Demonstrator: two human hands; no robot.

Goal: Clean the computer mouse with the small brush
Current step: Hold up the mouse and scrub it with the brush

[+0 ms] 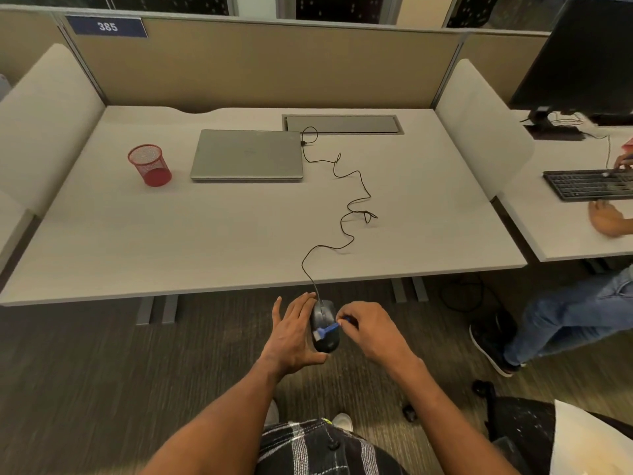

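A dark grey wired computer mouse [325,341] is held in the air in front of the desk's near edge, above the carpet. My left hand [293,332] cradles it from the left, fingers stretched along its side and thumb curled under its rear end. My right hand [368,332] pinches the handle of a small blue brush [329,329], whose pale bristle end lies on the mouse's top. The mouse's black cable [346,207] snakes back over the desk to the closed laptop.
On the pale desk [239,234] lie a closed grey laptop [247,154], a red mesh cup [149,165] to its left and a cable hatch [342,124] at the back. To the right another person sits at a keyboard [589,184].
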